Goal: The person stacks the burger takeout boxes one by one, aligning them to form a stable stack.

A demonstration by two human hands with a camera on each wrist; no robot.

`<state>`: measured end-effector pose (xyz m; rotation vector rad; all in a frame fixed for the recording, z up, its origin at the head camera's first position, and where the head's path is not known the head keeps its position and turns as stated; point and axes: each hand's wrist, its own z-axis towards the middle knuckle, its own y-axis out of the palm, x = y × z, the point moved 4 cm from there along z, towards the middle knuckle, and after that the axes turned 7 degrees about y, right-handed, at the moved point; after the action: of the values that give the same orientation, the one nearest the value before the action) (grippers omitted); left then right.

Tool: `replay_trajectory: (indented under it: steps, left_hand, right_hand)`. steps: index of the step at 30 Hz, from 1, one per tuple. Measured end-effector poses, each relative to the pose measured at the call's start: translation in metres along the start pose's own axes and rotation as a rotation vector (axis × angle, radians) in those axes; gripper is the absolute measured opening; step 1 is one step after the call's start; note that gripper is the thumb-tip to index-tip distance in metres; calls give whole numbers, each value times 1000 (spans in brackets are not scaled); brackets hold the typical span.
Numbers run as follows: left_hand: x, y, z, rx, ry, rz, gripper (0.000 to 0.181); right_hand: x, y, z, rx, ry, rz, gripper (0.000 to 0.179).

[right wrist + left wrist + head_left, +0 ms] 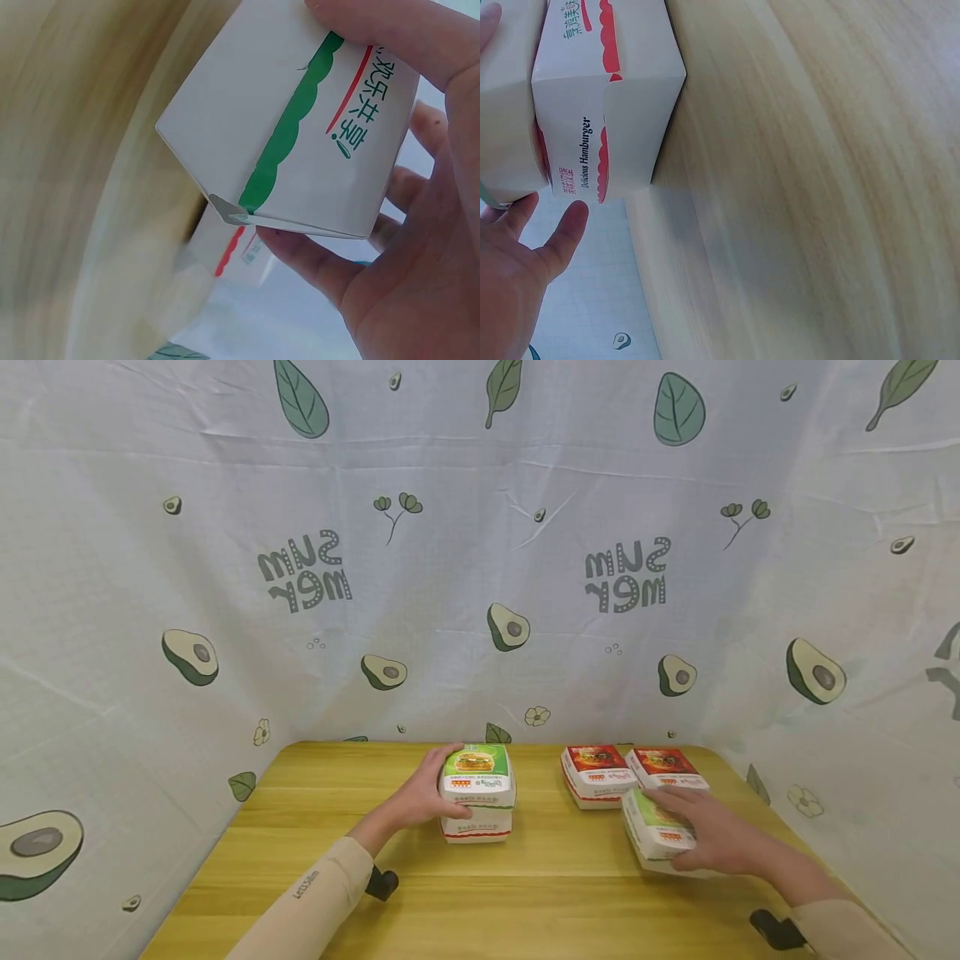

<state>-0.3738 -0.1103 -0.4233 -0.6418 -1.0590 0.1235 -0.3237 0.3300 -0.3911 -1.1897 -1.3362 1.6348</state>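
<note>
My left hand (422, 793) grips a green-topped hamburger box (477, 777) that sits on a red-trimmed hamburger box (477, 828). In the left wrist view, the fingers lie at the upper box's side, and the lower box (607, 105) reads "Delicious Hamburger". On the right, my right hand (720, 835) holds another green-topped hamburger box (652, 835) between thumb and fingers. The right wrist view shows this box's green scalloped band (289, 124) and white side, with the thumb across it. Part of its top is hidden under the hand.
Two red-topped hamburger boxes, one on the left (596, 774) and one on the right (666, 767), stand just behind the right hand's box. Everything rests on a wooden table (525, 910). A white avocado-print curtain (450, 568) hangs behind it and along both sides.
</note>
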Motion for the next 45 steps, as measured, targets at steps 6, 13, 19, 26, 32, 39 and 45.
replay_trajectory:
  steps: [6,13,19,26,32,39,45]
  left_hand:
    - [-1,0,0,-2,1,-11,112]
    - [-1,0,0,0,-1,-5,112]
    - [0,0,1,-1,1,-6,111]
    - [1,0,1,-3,-4,-3,111]
    - [1,-1,0,3,-12,-4,111]
    - [0,-1,0,4,0,7,111]
    - [0,0,0,6,-2,11,111]
  right_hand:
    - [-9,-3,4,14,-23,12,99]
    - [-21,-8,11,17,-44,3,98]
    - [-33,-16,16,19,-57,20,98]
    - [-47,-25,20,42,-101,17,98]
    - [-59,-30,27,32,-115,10,97]
    - [-71,-35,33,24,-116,0,95]
    - [-78,-38,37,64,-158,-18,96]
